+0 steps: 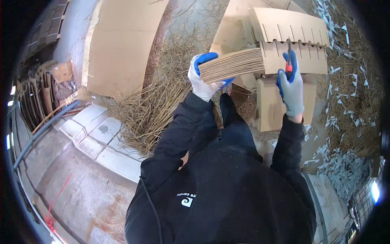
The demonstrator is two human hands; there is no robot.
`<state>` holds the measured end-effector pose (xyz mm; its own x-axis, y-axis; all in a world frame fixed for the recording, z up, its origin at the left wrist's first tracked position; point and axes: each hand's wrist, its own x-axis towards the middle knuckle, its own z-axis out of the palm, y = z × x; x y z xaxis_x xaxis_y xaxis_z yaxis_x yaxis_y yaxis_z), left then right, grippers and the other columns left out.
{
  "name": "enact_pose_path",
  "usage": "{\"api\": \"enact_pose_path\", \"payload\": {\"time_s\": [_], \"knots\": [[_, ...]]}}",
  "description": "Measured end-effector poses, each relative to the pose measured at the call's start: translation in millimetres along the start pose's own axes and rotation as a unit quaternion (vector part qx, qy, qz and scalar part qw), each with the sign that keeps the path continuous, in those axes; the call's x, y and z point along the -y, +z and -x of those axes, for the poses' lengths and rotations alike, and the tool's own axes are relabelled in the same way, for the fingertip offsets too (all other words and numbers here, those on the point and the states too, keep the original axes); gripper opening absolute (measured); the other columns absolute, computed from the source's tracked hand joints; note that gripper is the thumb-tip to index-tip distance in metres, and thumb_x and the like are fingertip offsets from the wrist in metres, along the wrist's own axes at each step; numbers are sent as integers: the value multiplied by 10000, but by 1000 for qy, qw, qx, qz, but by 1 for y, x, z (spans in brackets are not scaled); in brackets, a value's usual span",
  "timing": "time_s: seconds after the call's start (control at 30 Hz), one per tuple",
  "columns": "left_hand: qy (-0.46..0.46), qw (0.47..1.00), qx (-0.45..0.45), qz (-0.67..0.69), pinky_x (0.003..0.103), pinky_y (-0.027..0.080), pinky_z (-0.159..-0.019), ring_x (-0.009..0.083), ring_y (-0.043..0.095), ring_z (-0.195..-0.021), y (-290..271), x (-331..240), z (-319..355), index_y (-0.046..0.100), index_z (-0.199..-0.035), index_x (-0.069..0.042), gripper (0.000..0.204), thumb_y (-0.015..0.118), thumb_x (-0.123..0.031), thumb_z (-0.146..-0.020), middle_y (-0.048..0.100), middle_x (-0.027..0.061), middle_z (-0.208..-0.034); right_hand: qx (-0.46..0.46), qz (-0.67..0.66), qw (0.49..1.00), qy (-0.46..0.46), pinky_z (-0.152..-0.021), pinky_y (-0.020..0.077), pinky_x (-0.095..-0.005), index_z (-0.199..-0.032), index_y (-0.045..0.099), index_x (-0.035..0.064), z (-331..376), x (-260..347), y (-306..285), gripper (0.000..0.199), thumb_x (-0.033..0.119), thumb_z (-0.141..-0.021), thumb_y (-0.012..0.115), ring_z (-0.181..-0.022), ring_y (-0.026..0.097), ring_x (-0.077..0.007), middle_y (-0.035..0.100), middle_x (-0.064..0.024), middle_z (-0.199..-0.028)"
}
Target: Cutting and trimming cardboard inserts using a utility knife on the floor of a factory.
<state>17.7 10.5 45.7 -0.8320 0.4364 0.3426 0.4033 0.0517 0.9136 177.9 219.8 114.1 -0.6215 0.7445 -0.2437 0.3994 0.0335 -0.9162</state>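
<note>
A thick stack of brown cardboard sheets (232, 65) is gripped at its left end by my left hand (202, 78), in a white glove with blue fingers. Its right end meets slotted cardboard pieces (290, 26), which show a row of slits and small holes. My right hand (293, 91), gloved the same way, is closed around a thin-bladed tool (289, 67) with a red and black handle. The dark blade points away from me, over the slotted pieces. Which kind of tool it is, I cannot tell.
Below the slotted pieces stands a block of stacked cardboard (270, 105). A large cardboard sheet (122, 44) lies at far left. Narrow brown strips (156, 110) are heaped on the floor, and white scraps (345, 162) spread along the right. White blocks (91, 122) sit at left.
</note>
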Motion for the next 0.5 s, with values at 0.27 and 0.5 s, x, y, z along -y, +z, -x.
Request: {"api": "enact_pose_path", "payload": {"time_s": [0.27, 0.5], "knots": [[11, 999, 18, -40, 370, 557, -827, 231, 684, -916, -2, 1, 10, 617, -1093, -24, 746, 996, -366, -549, 678, 85, -1035, 131, 143, 981, -11, -892, 515, -376, -1467, 453, 43, 36, 17, 38, 614, -23, -866, 560, -1042, 678, -364, 636, -282, -1229], [-94, 995, -2, 34, 335, 567, -787, 199, 688, -857, 12, -26, 0, 609, -1067, 3, 715, 994, -332, -565, 678, 103, -960, 94, -19, 995, 21, -700, 498, -263, -1467, 453, -6, 24, -10, 32, 633, 69, -881, 679, -730, 556, -83, 646, -139, -1325]]}}
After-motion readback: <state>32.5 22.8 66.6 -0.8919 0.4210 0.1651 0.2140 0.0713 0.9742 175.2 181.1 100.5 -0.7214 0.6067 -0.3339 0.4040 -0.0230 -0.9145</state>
